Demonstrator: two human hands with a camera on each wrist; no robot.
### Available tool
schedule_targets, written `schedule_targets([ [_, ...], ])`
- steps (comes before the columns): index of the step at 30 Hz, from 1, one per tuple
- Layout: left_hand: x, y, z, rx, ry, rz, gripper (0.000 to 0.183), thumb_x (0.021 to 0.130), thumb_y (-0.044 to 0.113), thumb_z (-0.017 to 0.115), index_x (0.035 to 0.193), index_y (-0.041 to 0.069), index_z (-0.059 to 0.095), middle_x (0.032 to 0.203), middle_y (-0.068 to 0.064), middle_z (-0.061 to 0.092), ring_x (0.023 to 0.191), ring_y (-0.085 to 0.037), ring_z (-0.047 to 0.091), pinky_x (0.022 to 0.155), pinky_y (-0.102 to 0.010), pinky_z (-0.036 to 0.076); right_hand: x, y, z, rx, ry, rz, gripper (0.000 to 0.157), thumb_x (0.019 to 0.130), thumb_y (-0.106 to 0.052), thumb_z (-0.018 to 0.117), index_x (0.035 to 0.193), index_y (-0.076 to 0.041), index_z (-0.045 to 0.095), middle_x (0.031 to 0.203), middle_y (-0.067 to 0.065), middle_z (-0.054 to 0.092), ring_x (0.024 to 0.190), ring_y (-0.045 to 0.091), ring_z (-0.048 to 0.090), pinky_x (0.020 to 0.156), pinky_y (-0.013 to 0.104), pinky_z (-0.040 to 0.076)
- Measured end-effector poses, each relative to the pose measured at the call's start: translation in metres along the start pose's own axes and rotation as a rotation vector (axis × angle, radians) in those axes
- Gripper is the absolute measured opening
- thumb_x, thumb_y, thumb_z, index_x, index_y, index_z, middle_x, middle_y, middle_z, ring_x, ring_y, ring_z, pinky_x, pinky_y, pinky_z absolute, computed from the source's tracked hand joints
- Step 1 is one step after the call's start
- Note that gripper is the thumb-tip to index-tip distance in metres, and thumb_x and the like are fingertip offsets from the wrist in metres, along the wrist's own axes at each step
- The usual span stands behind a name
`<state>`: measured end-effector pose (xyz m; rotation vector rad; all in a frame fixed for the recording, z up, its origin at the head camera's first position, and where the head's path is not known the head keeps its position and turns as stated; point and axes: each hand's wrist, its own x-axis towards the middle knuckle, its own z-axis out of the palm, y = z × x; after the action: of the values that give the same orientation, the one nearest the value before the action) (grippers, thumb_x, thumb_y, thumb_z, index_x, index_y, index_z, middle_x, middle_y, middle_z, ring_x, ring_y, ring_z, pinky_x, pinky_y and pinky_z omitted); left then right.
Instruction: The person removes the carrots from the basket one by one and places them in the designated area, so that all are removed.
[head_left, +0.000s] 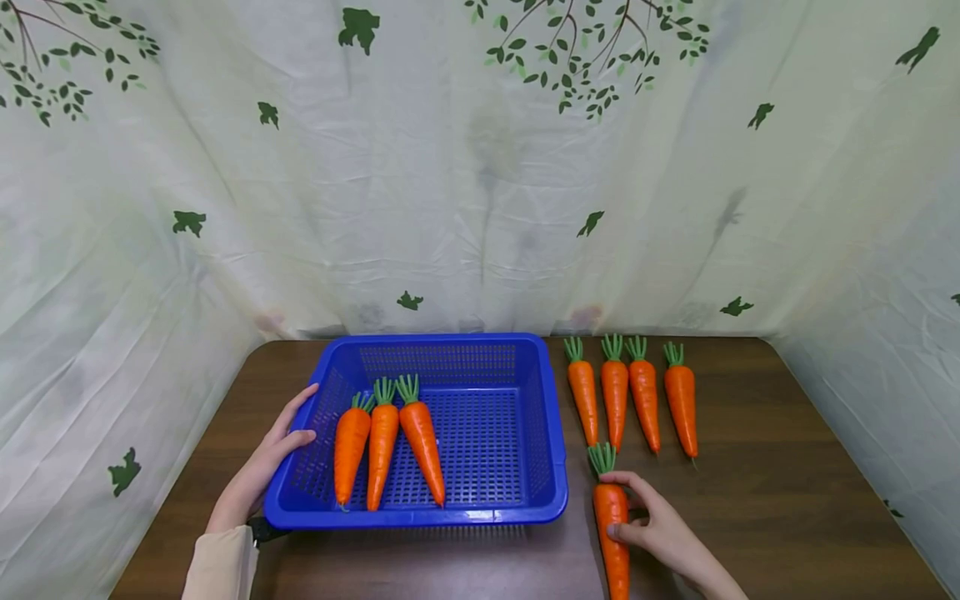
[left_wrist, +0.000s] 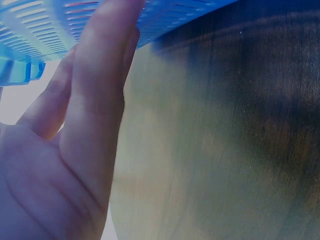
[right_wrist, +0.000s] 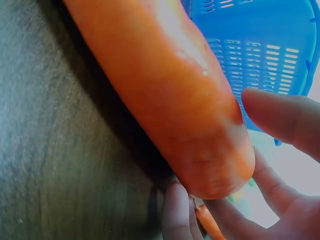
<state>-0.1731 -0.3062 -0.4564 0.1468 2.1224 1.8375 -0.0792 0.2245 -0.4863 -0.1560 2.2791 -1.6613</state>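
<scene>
In the head view, my left hand (head_left: 262, 467) rests against the left side of a blue plastic basket (head_left: 555, 467), thumb and a fingertip at its rim. Straight fingers (left_wrist: 97, 75) lie along the perforated outer wall in the left wrist view. Three orange carrots with green tops lie inside the basket, the middle carrot (head_left: 382, 458) among them. To the right of the basket, my right hand (head_left: 656, 525) holds another carrot (head_left: 611, 533) by its thick upper end, thumb on its side. That carrot (right_wrist: 175, 100) fills much of the right wrist view, just over the table.
Several more carrots (head_left: 642, 400) lie side by side on the brown wooden table (head_left: 787, 467), right of the basket, tops pointing away. A pale curtain (head_left: 487, 208) with leaf prints hangs behind the table and on both sides.
</scene>
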Motion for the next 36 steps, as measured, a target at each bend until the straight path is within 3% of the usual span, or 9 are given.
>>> schedule_targets([
  [8, 0.0001, -0.0002, 0.0005, 0.015, -0.004, 0.02, 0.063, 0.101, 0.02, 0.039, 0.153, 0.035, 0.007, 0.152, -0.023, 0.003, 0.121, -0.052, 0.034, 0.086, -0.06, 0.046, 0.0002, 0.0001, 0.0016, -0.062, 0.088, 0.005, 0.055, 0.078, -0.006, 0.075, 0.128, -0.004, 0.052, 0.127, 0.024, 0.047, 0.088, 0.025, 0.055, 0.066, 0.032, 0.05],
  [15, 0.0002, 0.0004, 0.0002, 0.007, 0.004, -0.003, 0.064, 0.101, 0.021, 0.039, 0.153, 0.036, 0.006, 0.153, -0.023, 0.001, 0.124, -0.055, 0.03, 0.085, -0.061, 0.045, 0.0023, -0.0018, 0.0023, -0.094, 0.095, 0.009, 0.051, 0.078, -0.009, 0.075, 0.125, -0.006, 0.054, 0.119, 0.021, 0.053, 0.091, 0.026, 0.056, 0.069, 0.035, 0.048],
  [27, -0.0001, -0.0016, 0.0, 0.016, 0.001, 0.023, 0.063, 0.101, 0.02, 0.039, 0.153, 0.035, 0.006, 0.152, -0.024, 0.002, 0.123, -0.055, 0.031, 0.085, -0.062, 0.045, 0.0023, -0.0035, 0.0017, -0.079, 0.1, 0.022, 0.052, 0.079, -0.011, 0.075, 0.126, -0.007, 0.054, 0.127, 0.023, 0.048, 0.092, 0.025, 0.054, 0.07, 0.037, 0.047],
  [36, 0.0001, -0.0015, 0.0005, 0.025, 0.006, 0.029, 0.063, 0.101, 0.02, 0.039, 0.153, 0.035, 0.008, 0.152, -0.024, 0.004, 0.122, -0.052, 0.033, 0.086, -0.059, 0.046, 0.0013, -0.0058, 0.0004, -0.04, 0.157, 0.026, 0.05, 0.08, -0.009, 0.075, 0.125, -0.005, 0.056, 0.131, 0.022, 0.047, 0.1, 0.026, 0.054, 0.072, 0.033, 0.05],
])
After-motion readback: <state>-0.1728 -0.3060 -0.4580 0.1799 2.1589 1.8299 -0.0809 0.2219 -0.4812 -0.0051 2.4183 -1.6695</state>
